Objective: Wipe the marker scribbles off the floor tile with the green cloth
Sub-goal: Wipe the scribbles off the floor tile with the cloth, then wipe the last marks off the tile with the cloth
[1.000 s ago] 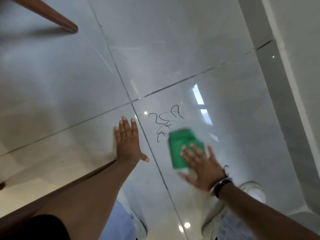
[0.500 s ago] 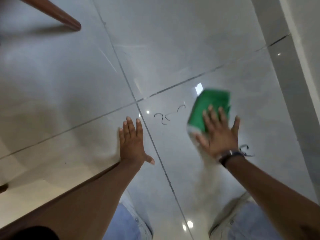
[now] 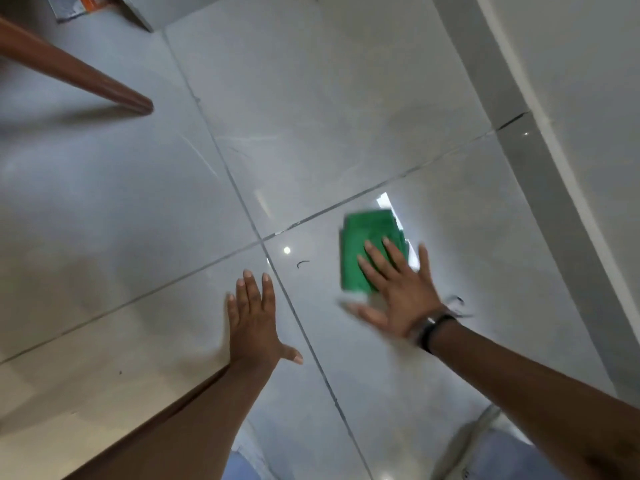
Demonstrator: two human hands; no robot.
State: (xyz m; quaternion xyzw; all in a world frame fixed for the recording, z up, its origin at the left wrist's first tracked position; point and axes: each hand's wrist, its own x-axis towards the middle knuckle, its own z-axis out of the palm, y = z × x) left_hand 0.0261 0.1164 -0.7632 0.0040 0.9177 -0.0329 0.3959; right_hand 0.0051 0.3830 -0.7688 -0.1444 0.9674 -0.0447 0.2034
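Note:
A folded green cloth (image 3: 367,244) lies flat on the glossy grey floor tile (image 3: 467,237). My right hand (image 3: 398,292) presses on the cloth's near half with straight, spread fingers. One short black curved marker stroke (image 3: 303,263) shows on the tile just left of the cloth, near the grout crossing. More marker strokes (image 3: 458,301) show beside my right wrist. My left hand (image 3: 254,317) rests flat on the neighbouring tile, fingers straight, holding nothing.
A brown wooden furniture leg (image 3: 90,81) slants down at the upper left. A grey skirting strip (image 3: 540,161) and white wall run along the right. Some packaging (image 3: 72,5) lies at the top left. My knees show at the bottom edge.
The right hand has swept the cloth over the scribbles, from near them to the far right and back a little. Most strokes are gone; only one short curve is left there. The left hand stayed planted.

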